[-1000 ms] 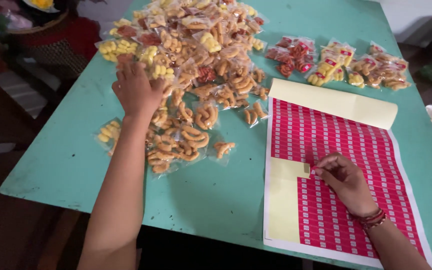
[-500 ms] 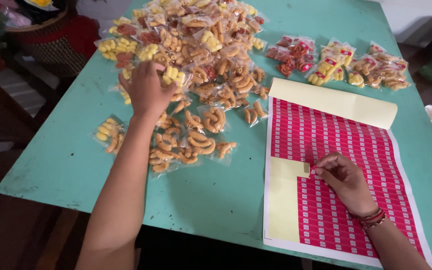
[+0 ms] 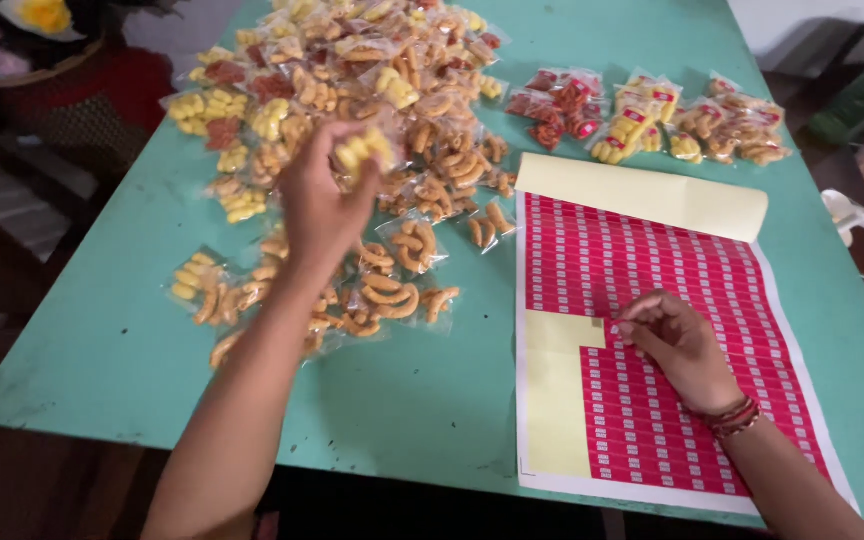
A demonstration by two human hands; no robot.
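My left hand (image 3: pixel 320 205) is lifted over a big heap of small clear snack packets (image 3: pixel 352 90) and is closed on one packet of yellow puffs (image 3: pixel 365 150). My right hand (image 3: pixel 674 342) rests on a large sheet of small red stickers (image 3: pixel 672 300) on yellow backing, with finger and thumb pinched at the edge of the red rows beside the bare peeled patch (image 3: pixel 555 400). Whether a sticker is between the fingertips cannot be made out.
The green table (image 3: pixel 102 350) carries a separate row of packets with red labels (image 3: pixel 652 120) beyond the sheet. More curled orange snack packets (image 3: pixel 392 290) lie near my left arm. A dark floor and a basket-like object (image 3: pixel 42 60) are off the table's left.
My left hand has come back from the heap toward me and risen, now with a yellow packet in it. My right hand stays at the same spot on the sticker sheet.
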